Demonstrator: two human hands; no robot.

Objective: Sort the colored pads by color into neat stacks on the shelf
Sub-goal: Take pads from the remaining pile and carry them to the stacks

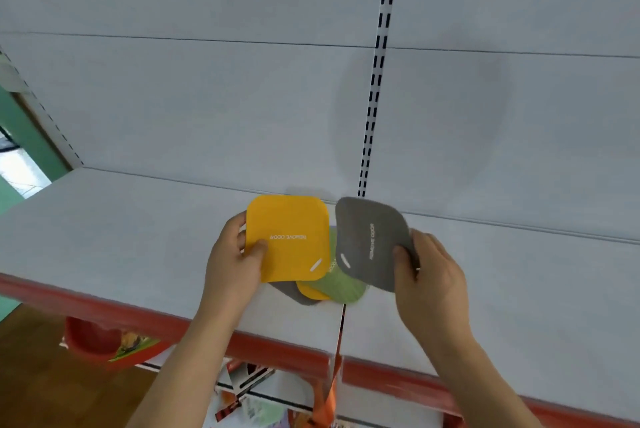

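Holding two pads up off the shelf (138,237), one in each hand. Left hand (232,265) pinching the yellow pad (289,237) by its left edge, thumb on top. Right hand (429,275) pinching the grey pad (370,240) at its right edge, thumb on the face. Below and between them, lying on the shelf near the front lip: a loose, overlapping heap (325,289) showing a green pad, a second yellow and a second grey. Judged early in the sort: no tidy single-colour stack visible anywhere yet. Left to do: starting separate piles for yellow and grey, then splitting the mixed heap and squaring the edges.
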